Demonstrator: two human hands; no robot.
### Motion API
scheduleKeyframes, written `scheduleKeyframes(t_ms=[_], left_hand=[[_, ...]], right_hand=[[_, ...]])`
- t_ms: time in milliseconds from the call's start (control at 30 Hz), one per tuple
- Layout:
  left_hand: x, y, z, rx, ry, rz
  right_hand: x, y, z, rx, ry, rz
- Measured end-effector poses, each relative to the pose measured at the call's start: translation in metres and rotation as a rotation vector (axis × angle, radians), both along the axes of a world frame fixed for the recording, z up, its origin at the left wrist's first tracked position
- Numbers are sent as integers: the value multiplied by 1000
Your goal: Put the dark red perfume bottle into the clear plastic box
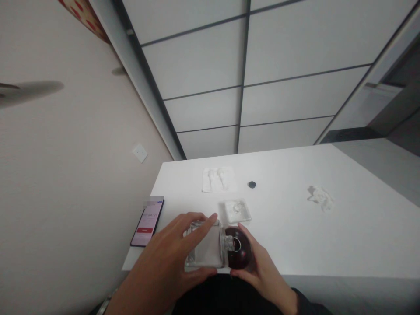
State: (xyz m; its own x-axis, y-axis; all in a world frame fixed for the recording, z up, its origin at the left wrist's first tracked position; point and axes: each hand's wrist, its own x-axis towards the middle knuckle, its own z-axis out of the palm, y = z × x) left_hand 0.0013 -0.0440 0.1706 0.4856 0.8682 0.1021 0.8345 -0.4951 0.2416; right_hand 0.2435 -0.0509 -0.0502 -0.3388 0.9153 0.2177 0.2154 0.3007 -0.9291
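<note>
- Left hand (pixel 179 245) pinches a clear rectangular glass bottle (pixel 208 253), tipped sideways, between thumb and fingers.
- Right hand (pixel 260 259) cups a dark-red rounded container (pixel 243 258) at the bottle's threaded neck (pixel 228 243) (whether they touch, I cannot tell).
- Smartphone (pixel 147 225) lies left on the white table (pixel 285 227); clear square piece (pixel 241 214) just beyond the hands.
- Farther: crumpled tissue (pixel 321 199), dark disc (pixel 252 184), flat tissue (pixel 206 186) under pale pieces (pixel 221 176).

Our left hand (pixel 170 247) and right hand (pixel 262 264) are bare. We wear a silvery left wristband (pixel 104 306), a black right sleeve (pixel 310 302) and black clothing (pixel 223 296).
</note>
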Motion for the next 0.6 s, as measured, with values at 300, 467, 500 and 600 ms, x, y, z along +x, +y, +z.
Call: scheduleKeyframes(t_ms=[300,467,500,600], left_hand=[[0,0,-1,-16,-16,3],[1,0,0,-16,-15,4],[1,0,1,-15,-13,-1],[1,0,0,-11,-17,-10]], right_hand=[[0,0,0,-4,-1,14],[1,0,0,18,5,14],[1,0,-1,18,5,13],[1,0,-2,17,-6,8]])
